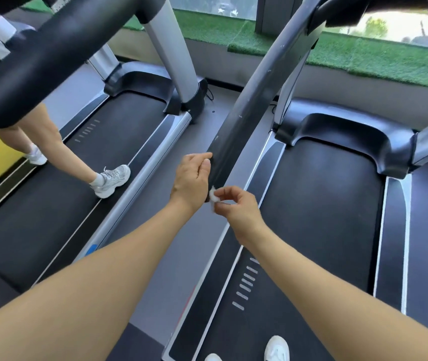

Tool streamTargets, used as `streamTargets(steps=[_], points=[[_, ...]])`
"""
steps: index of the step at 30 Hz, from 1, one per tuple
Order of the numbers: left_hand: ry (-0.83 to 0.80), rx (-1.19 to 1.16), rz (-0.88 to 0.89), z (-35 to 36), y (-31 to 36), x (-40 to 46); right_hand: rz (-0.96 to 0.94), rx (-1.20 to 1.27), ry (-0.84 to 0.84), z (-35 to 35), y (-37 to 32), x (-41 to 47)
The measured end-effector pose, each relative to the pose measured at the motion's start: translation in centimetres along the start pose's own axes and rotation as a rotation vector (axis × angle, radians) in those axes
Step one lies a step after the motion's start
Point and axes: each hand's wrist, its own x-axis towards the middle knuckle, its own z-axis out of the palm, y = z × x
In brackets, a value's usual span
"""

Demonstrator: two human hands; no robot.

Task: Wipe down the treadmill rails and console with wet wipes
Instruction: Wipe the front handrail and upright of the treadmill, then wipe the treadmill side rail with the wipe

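The treadmill's black left handrail (244, 110) slants from the console at the upper right down to the middle of the view. My left hand (192, 178) is beside the rail's lower end, its curled fingers touching the rail's left edge. My right hand (236, 204) is just below that end and pinches a small crumpled white wet wipe (212, 194) between thumb and fingers. The wipe sits against the rail's end, close to my left wrist. The console is almost wholly out of view at the top right.
My treadmill's belt (317, 209) runs below on the right, with my white shoes (276, 347) on it. On the neighbouring treadmill (59, 194) to the left stands another person, leg and grey sneaker (111, 181) visible. A green turf ledge (363, 56) runs under the window.
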Motion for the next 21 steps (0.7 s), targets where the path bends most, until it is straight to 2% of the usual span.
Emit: streamTargets(steps=[4, 11, 17, 21], points=[[-0.006, 0.010, -0.033, -1.4, 4.5, -0.7, 0.007, 0.121, 0.029, -2.5, -4.8, -1.1], [-0.231, -0.274, -0.083, -0.4, 12.8, 0.8, -0.011, 0.288, -0.017, -8.7, -12.6, -0.8], [-0.225, -0.355, -0.095, 4.0, 20.1, 5.8, -0.058, 0.181, -0.051, -16.9, -19.4, 2.9], [-0.195, -0.472, -0.103, 7.9, 24.8, 9.1, -0.133, 0.026, -0.006, -22.6, -24.2, 5.6]])
